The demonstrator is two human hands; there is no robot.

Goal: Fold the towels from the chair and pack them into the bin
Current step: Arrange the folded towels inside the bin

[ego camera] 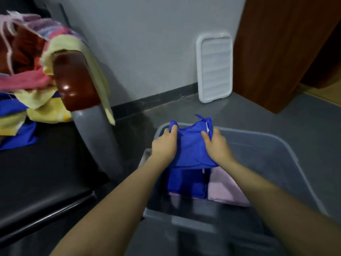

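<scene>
Head view is showing me holding a folded blue towel above the gray bin, near its far left corner. My left hand is gripping the towel's left end, fingers curled over the bunched top edge, and my right hand is pinching the right end beside the white tag, so both sets of fingers are closed on the cloth and the towel is sagging a little between them.

Just below my fingers, inside the bin, another folded blue towel is lying flat, and a folded pink towel is sitting right beside it, toward my right hand. I judge the step in hand to be lowering this towel into the bin. To do it well, I should be keeping both ends level so the fold is not opening, lowering it straight onto the blue one beneath, and letting go only once the cloth is resting flat; the bunched left corner may need smoothing.

Well off to the left of my left hand, the chair is carrying a loose heap of unfolded towels, yellow, pink and blue, so plenty of folding is remaining. Beyond my fingers, a white lid is leaning upright against the wall.
</scene>
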